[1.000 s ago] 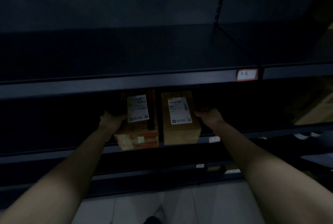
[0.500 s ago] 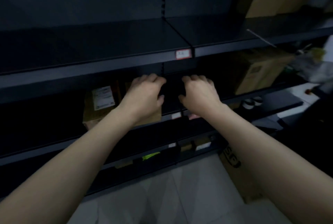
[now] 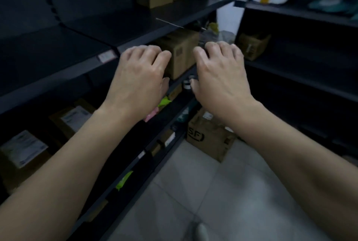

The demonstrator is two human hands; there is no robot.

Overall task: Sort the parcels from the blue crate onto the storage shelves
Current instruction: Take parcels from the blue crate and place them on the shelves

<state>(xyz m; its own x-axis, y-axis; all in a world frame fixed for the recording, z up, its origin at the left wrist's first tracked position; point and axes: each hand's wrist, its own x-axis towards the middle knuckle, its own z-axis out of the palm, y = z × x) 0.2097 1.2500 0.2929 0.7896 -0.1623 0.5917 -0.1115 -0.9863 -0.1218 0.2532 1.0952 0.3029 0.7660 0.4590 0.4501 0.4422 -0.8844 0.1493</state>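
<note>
Parcels (image 3: 71, 119) lying on left shelves (image 3: 58, 77); left hand (image 3: 138, 77) and right hand (image 3: 220, 74) both loosely curled, holding nothing. For next parcel, grip both sides firmly.

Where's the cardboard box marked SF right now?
In the head view the SF box sits on the tiled floor, right of centre, against the foot of the dark shelving, just below the right hand.

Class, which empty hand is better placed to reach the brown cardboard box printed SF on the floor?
Right, probably. The right hand appears nearer the brown cardboard box printed SF, its forearm crossing above it; the left hand hangs before the black metal shelves.
</note>
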